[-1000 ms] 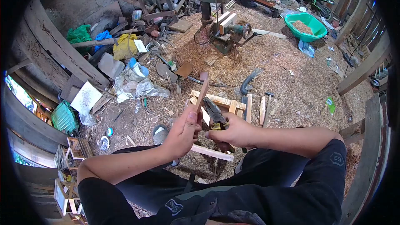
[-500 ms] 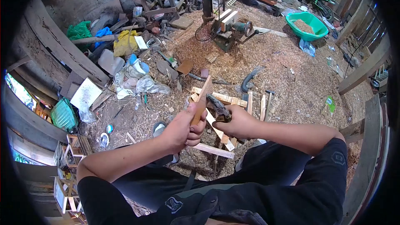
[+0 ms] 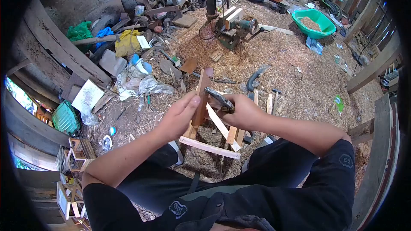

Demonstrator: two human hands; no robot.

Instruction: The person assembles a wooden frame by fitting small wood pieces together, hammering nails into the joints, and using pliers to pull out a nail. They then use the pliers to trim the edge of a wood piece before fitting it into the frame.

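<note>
My left hand (image 3: 182, 113) is closed on a short wooden board (image 3: 201, 98), held upright and tilted slightly, its narrow side toward me. Close beside the board, my right hand (image 3: 242, 113) grips a dark metal hand tool that looks like pliers (image 3: 219, 99). The tool points up and left, with its tip right at the board's edge; my fingers hide its lower part. Below both hands, a frame of pale wooden strips (image 3: 209, 147) lies on the ground between my feet.
A hammer (image 3: 276, 96) lies right of the frame among wood pieces. Ahead stands a green-based machine (image 3: 231, 30) on wood shavings. Further right is a green basin (image 3: 327, 28) with shavings. Plastic bags (image 3: 139, 77) and scrap crowd the left, where small wooden frames (image 3: 79, 152) stand.
The board has turned in my left hand, showing a darker face, and shifted slightly left. My right hand and tool have moved a little up. More of the wooden frame below is visible.
</note>
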